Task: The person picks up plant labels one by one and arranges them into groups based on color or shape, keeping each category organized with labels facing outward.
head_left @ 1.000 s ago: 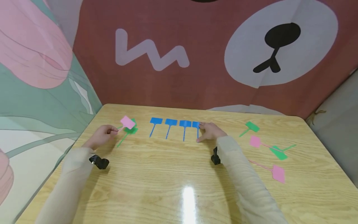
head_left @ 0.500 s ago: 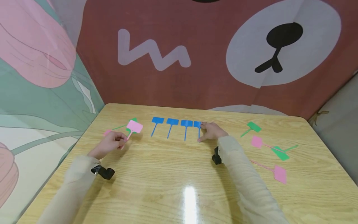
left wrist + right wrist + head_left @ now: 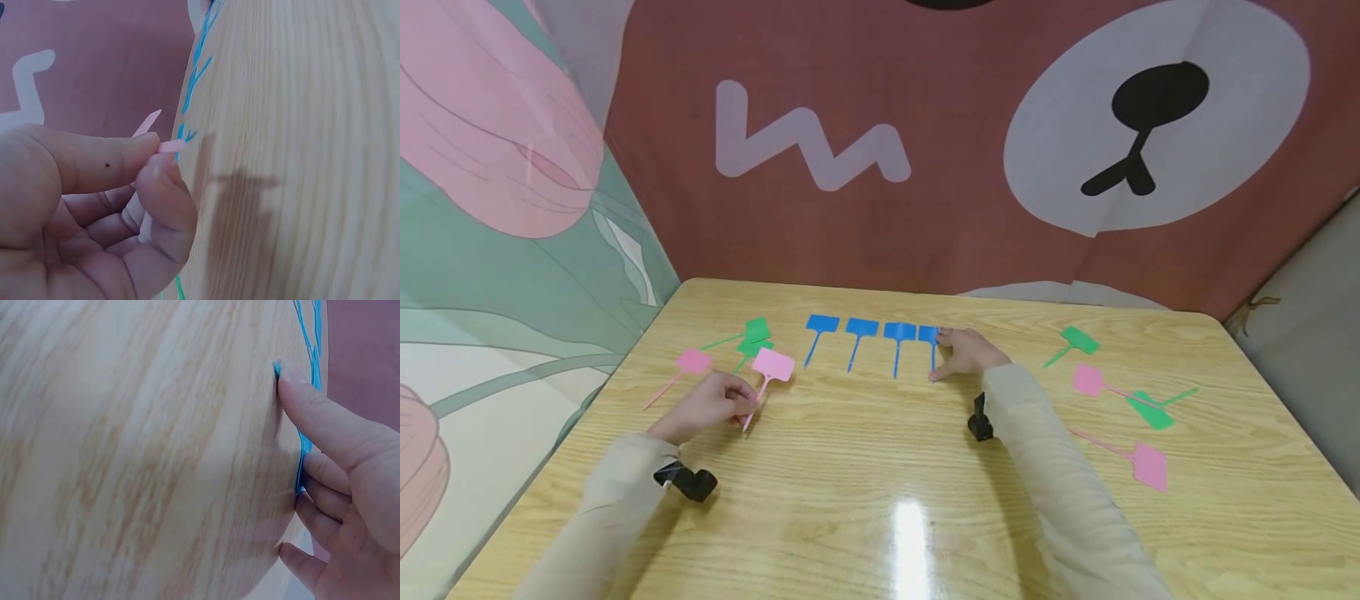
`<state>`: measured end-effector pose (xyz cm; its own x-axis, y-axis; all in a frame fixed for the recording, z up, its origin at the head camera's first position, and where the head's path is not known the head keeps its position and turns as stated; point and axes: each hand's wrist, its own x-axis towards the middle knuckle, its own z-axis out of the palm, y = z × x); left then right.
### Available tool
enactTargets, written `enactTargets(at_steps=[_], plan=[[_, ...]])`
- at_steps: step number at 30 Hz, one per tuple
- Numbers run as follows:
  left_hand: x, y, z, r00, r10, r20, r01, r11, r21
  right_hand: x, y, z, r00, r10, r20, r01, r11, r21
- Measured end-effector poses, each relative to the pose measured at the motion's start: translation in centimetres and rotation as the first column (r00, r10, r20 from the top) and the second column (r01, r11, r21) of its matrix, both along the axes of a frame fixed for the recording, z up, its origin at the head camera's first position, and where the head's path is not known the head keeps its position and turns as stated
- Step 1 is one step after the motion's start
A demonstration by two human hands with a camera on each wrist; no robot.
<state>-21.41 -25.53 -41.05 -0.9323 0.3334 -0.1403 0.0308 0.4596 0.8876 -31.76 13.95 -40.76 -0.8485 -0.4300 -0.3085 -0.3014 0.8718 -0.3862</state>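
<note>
Pinching the stem of a pink tag [image 3: 771, 367] between thumb and forefinger, the left hand [image 3: 711, 404] sits left of centre in the head view, the tag's flat head raised just above and right of the knuckles; the left wrist view shows the thin pink stem clamped at the fingertips [image 3: 156, 159]. The right hand [image 3: 964, 354] lies at centre, fingers extended and flat, pressing on the rightmost of the blue tags [image 3: 857, 333], which lie in a row on the wooden surface [image 3: 880, 467] between the two hands. The right wrist view shows a straight fingertip on that blue stem.

Left of the held tag: a second pink tag [image 3: 688, 363] and green tags [image 3: 752, 335], near the surface's left edge. Right third of the frame: loose green and pink tags [image 3: 1112, 392], well apart from the right hand. Lower half of the surface lies open, with a glare patch
</note>
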Motion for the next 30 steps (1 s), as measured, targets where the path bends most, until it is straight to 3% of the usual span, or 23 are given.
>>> enactTargets(at_steps=[10,21,30], plan=[[-0.3,1.3,-0.4,0.996,-0.032,0.085,0.03,0.999,0.022,0.0,0.1,0.0,1.0,0.011,-0.007,-0.011,1.0,0.0],[-0.6,2.5,-1.0,0.996,-0.027,0.089,0.03,0.999,-0.037,0.0,-0.1,0.0,1.0,0.013,-0.008,-0.013,1.0,0.002],[-0.6,3.4,-1.2,0.997,0.023,0.072,-0.016,0.995,-0.098,0.0,0.1,0.0,1.0,0.01,0.003,-0.01,1.0,-0.004]])
